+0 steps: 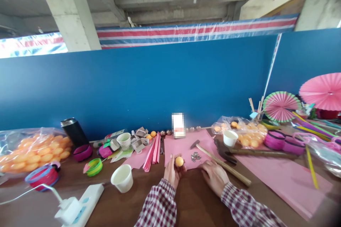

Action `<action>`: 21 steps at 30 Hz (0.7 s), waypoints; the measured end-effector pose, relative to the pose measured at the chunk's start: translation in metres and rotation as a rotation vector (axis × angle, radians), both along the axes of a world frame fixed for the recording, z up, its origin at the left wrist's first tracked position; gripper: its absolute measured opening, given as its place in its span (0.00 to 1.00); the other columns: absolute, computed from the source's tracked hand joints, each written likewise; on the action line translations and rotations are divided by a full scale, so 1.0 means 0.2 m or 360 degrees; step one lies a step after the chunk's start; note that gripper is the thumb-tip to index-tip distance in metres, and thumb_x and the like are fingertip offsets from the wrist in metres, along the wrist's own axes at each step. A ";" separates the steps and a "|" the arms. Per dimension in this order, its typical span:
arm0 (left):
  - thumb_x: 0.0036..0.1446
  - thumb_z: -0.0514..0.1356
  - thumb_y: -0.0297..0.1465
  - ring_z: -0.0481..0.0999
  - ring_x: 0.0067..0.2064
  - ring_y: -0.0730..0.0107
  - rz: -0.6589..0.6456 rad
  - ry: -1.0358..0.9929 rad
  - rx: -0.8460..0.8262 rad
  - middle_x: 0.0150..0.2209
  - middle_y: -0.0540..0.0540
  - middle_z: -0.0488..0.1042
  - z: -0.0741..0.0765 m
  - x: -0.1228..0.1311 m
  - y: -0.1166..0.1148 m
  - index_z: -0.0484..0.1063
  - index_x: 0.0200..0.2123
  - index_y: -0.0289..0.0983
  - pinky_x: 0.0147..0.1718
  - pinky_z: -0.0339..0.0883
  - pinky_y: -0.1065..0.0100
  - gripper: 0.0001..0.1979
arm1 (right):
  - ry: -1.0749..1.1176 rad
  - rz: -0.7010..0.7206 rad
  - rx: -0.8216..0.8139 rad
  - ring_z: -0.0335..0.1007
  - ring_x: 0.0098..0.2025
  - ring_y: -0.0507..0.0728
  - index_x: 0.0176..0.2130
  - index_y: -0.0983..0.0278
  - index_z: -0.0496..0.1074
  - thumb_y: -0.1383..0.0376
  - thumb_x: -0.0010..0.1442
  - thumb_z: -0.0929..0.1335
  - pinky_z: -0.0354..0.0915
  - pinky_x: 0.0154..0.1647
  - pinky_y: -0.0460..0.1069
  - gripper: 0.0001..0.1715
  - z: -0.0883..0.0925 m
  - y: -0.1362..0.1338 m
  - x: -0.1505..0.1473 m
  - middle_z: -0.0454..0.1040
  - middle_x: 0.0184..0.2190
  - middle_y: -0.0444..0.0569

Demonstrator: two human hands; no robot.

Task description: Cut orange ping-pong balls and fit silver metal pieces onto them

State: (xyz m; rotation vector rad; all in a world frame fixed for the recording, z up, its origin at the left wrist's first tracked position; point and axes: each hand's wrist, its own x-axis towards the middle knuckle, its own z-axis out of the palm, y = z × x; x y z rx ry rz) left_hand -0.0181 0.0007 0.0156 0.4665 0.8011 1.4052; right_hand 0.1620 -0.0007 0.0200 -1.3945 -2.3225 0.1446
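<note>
My left hand (172, 173) is closed around an orange ping-pong ball (179, 161), held low over the near edge of a pink paper sheet (174, 145). My right hand (216, 178) rests palm down at the sheet's near right edge, fingers loosely stretched, with no object visible in it. Just beyond those fingers lies a small pile of shiny metal pieces (195, 156), too small to name. A hammer (221, 163) with a wooden handle lies slantwise from the sheet past my right hand. Several metal balls (168, 132) line the back of the sheet.
At left stand a white paper cup (122, 178), a power strip (89, 202), a black flask (74, 132) and a bag of orange balls (39, 152). Folded pink strips (153, 152) lie nearer. Rightward are another hammer (263, 153), a cup (230, 138) and paper fans (282, 106). A blue partition (165, 85) closes the back.
</note>
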 end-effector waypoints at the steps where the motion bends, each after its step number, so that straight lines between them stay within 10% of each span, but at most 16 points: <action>1: 0.50 0.52 0.44 0.69 0.21 0.75 0.0005 -0.0004 0.0001 0.24 0.46 0.70 0.00 0.00 0.00 0.66 0.39 0.31 0.22 0.65 0.71 0.22 | 0.0012 0.0004 0.0005 0.63 0.37 0.54 0.38 0.59 0.71 0.68 0.56 0.57 0.58 0.38 0.48 0.17 0.00 0.00 0.00 0.70 0.32 0.47; 21: 0.48 0.55 0.43 0.73 0.26 0.70 0.0018 -0.0020 -0.0060 0.26 0.44 0.71 0.01 0.00 0.01 0.66 0.41 0.32 0.23 0.66 0.70 0.22 | 0.0216 0.0028 -0.0051 0.64 0.34 0.54 0.29 0.61 0.70 0.70 0.54 0.60 0.57 0.36 0.49 0.11 -0.05 0.04 0.01 0.70 0.29 0.45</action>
